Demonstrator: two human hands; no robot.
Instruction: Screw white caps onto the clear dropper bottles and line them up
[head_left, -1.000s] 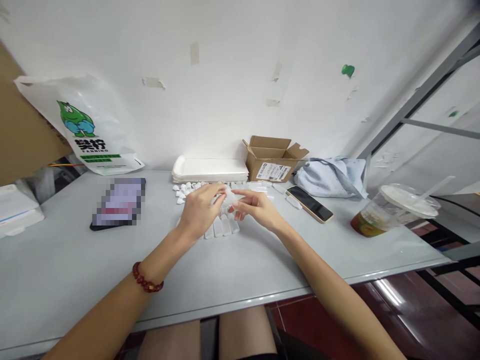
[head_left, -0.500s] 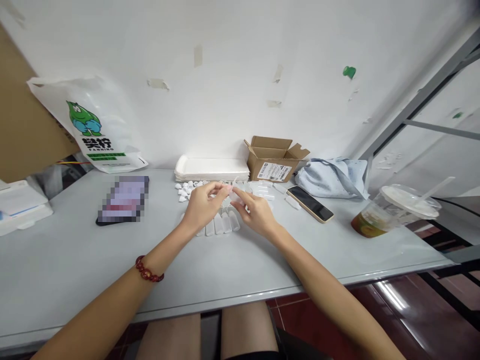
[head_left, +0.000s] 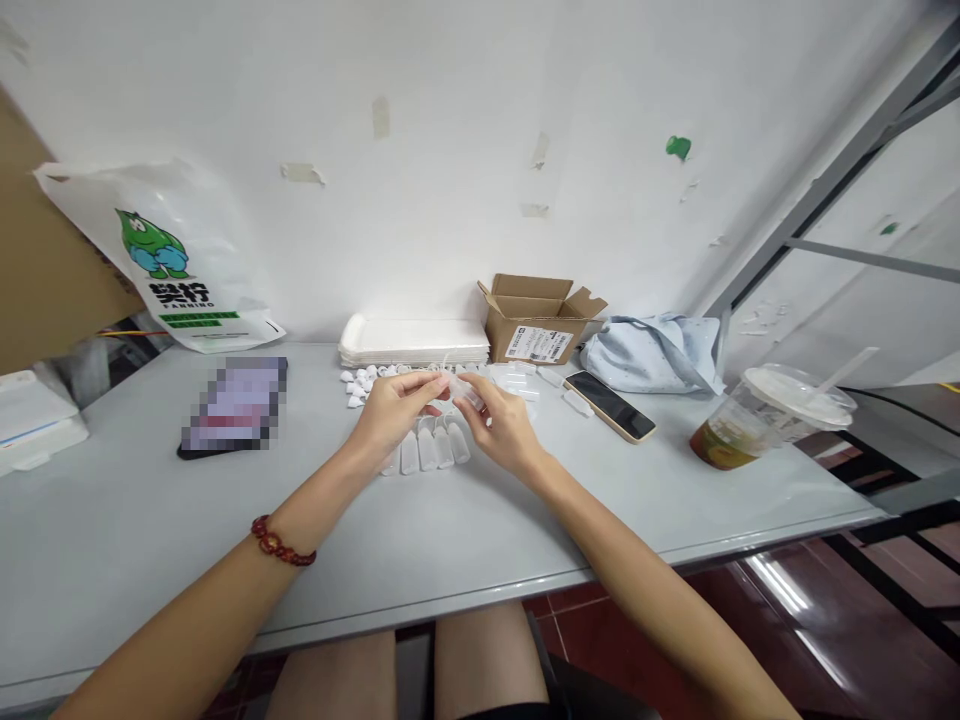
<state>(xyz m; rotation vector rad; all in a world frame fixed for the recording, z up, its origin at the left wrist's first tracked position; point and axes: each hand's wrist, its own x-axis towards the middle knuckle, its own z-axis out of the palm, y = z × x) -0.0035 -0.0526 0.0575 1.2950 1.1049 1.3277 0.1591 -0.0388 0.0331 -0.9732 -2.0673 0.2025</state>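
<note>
My right hand point(head_left: 504, 422) is closed around a small translucent plastic tube point(head_left: 465, 391), held above the desk. The fingers of my left hand point(head_left: 391, 408) are pinched together at the tube's left end; what lies between them is too small to make out. A thin pale strand rises by those fingertips. Below my hands, several similar translucent tubes point(head_left: 427, 450) lie side by side in a row, partly hidden by my left hand. Small white caps point(head_left: 361, 378) are scattered just beyond my left hand.
A stack of white trays point(head_left: 412, 342) and an open cardboard box point(head_left: 538, 335) stand against the wall. To the right are a phone point(head_left: 611, 405), a pale cloth pouch point(head_left: 651, 352) and a drink cup point(head_left: 750, 420). Another phone point(head_left: 236, 405) and a white bag point(head_left: 165, 260) are left.
The tube between my hands has tipped and shows more of its side. My hands stay together. The whole view has shifted slightly, with things appearing a little further left.
</note>
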